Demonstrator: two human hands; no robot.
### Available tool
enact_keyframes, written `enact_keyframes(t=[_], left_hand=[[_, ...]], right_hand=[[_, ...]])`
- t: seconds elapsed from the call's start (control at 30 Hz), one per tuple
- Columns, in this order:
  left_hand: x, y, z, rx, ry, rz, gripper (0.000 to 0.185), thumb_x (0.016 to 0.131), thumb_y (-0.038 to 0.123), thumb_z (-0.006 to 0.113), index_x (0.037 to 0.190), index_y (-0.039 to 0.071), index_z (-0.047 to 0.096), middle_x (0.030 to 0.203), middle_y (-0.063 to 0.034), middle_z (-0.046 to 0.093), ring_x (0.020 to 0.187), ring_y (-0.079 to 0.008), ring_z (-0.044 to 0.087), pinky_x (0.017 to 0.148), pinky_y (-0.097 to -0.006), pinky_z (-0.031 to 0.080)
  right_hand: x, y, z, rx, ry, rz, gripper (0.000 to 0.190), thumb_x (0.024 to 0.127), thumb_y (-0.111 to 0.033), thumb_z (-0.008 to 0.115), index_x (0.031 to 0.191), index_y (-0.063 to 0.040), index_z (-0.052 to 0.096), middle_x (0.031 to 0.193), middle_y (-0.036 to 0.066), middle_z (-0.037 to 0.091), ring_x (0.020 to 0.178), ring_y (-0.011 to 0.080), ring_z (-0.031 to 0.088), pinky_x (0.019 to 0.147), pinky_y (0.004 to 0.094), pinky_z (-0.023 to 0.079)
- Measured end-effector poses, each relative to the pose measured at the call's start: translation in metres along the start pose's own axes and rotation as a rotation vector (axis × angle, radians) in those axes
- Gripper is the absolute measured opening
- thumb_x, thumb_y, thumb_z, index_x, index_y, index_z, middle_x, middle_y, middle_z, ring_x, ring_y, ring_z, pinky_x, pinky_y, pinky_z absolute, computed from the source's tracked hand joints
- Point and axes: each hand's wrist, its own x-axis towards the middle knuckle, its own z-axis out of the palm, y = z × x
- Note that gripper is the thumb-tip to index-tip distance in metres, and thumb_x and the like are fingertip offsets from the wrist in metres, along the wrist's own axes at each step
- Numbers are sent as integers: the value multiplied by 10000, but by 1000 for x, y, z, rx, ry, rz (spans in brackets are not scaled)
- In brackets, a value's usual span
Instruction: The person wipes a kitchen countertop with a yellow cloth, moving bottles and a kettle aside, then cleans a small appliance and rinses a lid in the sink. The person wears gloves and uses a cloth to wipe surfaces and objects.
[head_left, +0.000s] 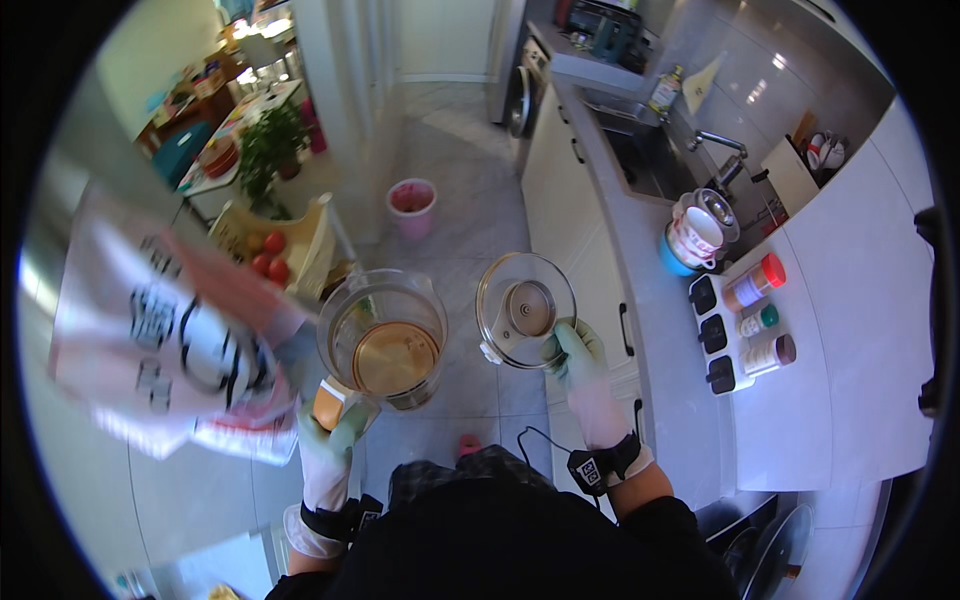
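My left hand (335, 427), in a pale glove, grips the handle of a clear glass pot (326, 337); the handle has an orange-brown part. A brownish tint shows in the pot's bottom, and I cannot tell whether it holds liquid. In my right hand (574, 346), also gloved, is a round glass lid (493, 289) with a light rim, held by its edge. The lid is apart from the pot, to its right. Both are up in front of my body, over the tiled floor.
A plastic bag (172, 337) bulges at the left, near the pot. Beyond are a cream basket (311, 247) with tomatoes and a pink bucket (412, 217). On the right, the counter (637, 270) carries stacked bowls (694, 232), a spice rack (716, 330) and a sink (652, 157).
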Motion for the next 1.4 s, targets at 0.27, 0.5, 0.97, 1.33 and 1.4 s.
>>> enact_keyframes(t=[0.27,0.5,0.97,1.33,1.4], left_hand=[[199,21,121,-75,-176,-16,172,769,139,697,858,5,639,745,11,613,633,-63,554,574,-211,426],[386,47,230,134,-422,-34,164,805,171,668,806,10,637,694,19,590,611,-54,525,550,-226,404],[625,72,523,-43,-991,-86,258,952,235,578,937,-12,651,857,-49,663,755,-112,627,683,-234,475],[714,65,739,179,-1183,-467,611,929,623,454,1026,41,613,780,-118,652,672,-187,633,535,-315,525],[719,52,775,216,-1222,-505,580,927,609,473,1014,52,614,772,-115,648,661,-188,629,531,-310,522]], right_hand=[[137,-53,-23,117,160,33,131,960,-174,563,989,-53,604,721,67,647,566,136,564,525,263,447],[271,-81,-27,289,447,20,139,965,-150,545,973,-24,601,719,79,636,532,138,539,487,267,426],[436,-153,-135,448,924,-139,219,957,-239,589,897,-32,628,714,66,625,534,150,565,440,237,440],[544,-181,-206,530,1009,47,269,961,-295,567,946,-33,628,786,66,657,661,167,655,555,265,548],[550,-182,-213,560,1077,29,267,970,-285,558,904,-35,624,742,72,661,617,170,652,520,263,547]])
